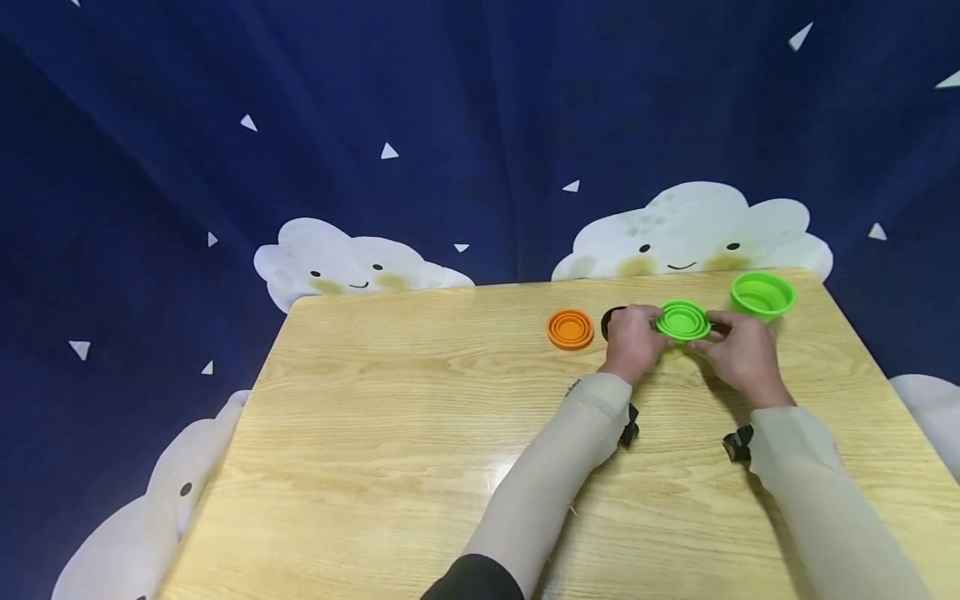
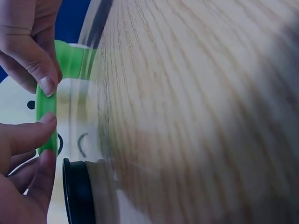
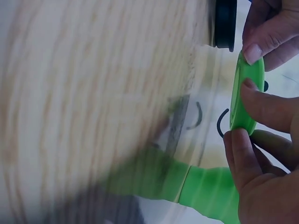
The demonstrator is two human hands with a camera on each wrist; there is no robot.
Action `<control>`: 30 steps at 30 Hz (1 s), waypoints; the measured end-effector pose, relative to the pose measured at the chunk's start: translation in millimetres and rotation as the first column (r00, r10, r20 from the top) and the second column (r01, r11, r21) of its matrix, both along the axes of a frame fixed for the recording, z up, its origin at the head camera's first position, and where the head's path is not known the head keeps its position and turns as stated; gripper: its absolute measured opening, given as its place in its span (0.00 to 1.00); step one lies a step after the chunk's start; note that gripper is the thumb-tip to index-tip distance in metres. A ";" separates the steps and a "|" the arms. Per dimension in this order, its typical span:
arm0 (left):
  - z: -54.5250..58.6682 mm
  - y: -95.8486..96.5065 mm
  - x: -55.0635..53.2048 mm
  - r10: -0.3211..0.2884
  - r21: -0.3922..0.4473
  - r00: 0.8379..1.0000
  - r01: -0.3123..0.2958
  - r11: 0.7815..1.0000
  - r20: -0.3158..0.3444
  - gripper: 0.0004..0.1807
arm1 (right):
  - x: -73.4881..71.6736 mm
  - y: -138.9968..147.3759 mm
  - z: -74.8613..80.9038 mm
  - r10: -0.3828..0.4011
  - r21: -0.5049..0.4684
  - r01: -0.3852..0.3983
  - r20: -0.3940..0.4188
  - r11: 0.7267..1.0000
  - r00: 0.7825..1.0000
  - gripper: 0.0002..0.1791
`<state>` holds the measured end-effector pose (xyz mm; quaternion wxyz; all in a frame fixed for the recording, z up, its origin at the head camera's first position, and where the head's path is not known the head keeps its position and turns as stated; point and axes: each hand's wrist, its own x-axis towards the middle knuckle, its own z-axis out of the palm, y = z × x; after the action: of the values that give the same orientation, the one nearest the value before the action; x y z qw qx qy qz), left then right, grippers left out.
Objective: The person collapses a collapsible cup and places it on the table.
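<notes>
A flat, collapsed green folding cup with concentric rings is held above the table between the two hands. My left hand pinches its left edge and my right hand pinches the right edge. Thumb and fingertips of both hands press on the rim of the cup in the right wrist view. The left wrist view shows the cup edge-on. Just beyond my right hand stands an expanded green cup. A black cup lies low beside my left hand, which partly hides it in the head view.
A collapsed orange cup lies left of the black one. All rest near the back edge of a light wooden table. Behind the table hangs a dark blue curtain with cloud faces.
</notes>
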<state>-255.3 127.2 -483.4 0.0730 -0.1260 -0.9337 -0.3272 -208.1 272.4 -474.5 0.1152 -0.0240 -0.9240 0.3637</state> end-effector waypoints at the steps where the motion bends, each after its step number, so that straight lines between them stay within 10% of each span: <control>1: 0.1 0.4 0.1 -0.002 -0.009 1.000 0.002 1.000 -0.005 0.24 | -0.3 0.6 -0.6 0.001 0.005 -0.001 0.002 1.000 1.000 0.32; 13: 3.0 4.5 -3.3 -0.103 -0.178 0.994 0.108 0.978 0.036 0.17 | -3.8 5.3 -4.4 0.007 0.079 -0.008 0.018 0.997 1.000 0.31; 30: 11.9 17.6 -2.8 -0.179 -0.431 0.979 0.205 0.878 0.102 0.06 | -7.3 9.4 -7.5 0.017 0.172 -0.033 0.093 0.985 0.995 0.29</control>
<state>-258.0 144.8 -471.5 -0.0178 -0.2213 -0.9680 -0.1173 -215.3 281.8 -482.0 0.0699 -0.0191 -0.9567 0.2820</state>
